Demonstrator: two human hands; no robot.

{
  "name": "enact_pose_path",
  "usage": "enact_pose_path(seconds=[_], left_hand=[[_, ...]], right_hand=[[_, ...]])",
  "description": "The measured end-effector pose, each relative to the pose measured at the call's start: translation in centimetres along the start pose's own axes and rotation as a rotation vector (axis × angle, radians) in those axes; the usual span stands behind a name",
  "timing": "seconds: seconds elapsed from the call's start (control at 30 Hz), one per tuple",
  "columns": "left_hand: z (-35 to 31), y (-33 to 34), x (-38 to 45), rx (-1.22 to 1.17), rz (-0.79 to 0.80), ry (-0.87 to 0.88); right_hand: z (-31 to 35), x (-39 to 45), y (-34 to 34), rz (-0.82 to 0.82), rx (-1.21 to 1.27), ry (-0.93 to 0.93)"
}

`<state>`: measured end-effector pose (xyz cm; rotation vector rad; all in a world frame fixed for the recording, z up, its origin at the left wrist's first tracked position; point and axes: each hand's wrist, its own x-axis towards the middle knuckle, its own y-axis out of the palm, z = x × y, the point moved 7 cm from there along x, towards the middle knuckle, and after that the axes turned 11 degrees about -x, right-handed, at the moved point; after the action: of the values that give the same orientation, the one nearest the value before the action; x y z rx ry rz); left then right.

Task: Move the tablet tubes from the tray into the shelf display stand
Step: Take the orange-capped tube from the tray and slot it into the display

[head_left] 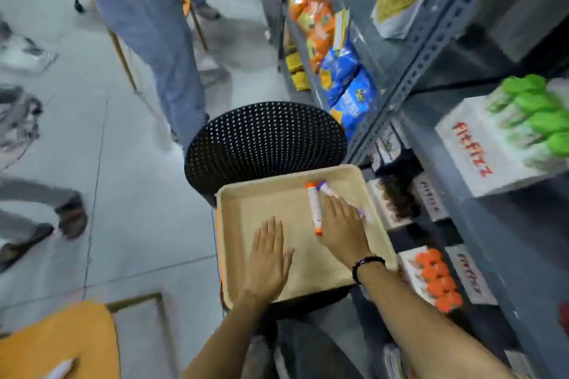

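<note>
Left hand flat, open in tray; right hand open over purple tube.

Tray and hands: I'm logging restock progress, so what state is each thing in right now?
Tray: on the black chair, nearly emptied.
Orange-capped tube: lying flat in the tray, capped.
Purple-capped tube: lying flat, partly under the right hand.
Right hand: open, fingers over the tubes.
Left hand: flat, empty, palm down.
Green-capped tubes: standing in their display box.
</note>
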<state>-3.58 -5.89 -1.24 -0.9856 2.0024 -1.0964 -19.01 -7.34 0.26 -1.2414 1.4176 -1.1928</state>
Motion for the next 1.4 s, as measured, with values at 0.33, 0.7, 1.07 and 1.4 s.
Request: enact_pose_path(seconds=[0.33,0.7,1.07,1.4], left_hand=[[3.2,9.4,1.3,-0.110,0.213,-0.183],[4.2,10.8,1.4,-0.121,0.147,-0.178],[3.1,10.2,1.5,-0.101,0.196,-0.096],[-9.3,3.1,1.9,-0.129,0.188,0.419]], right_hand=[[-0.5,7.9,8.8,0.167,0.343,0.225],[0.5,10.0,12.3,0.271,0.127,0.260],[-2.1,7.2,7.1,0.154,0.457,0.310],[-13.0,-5.6,-11.2,-0.350,0.503,0.706]])
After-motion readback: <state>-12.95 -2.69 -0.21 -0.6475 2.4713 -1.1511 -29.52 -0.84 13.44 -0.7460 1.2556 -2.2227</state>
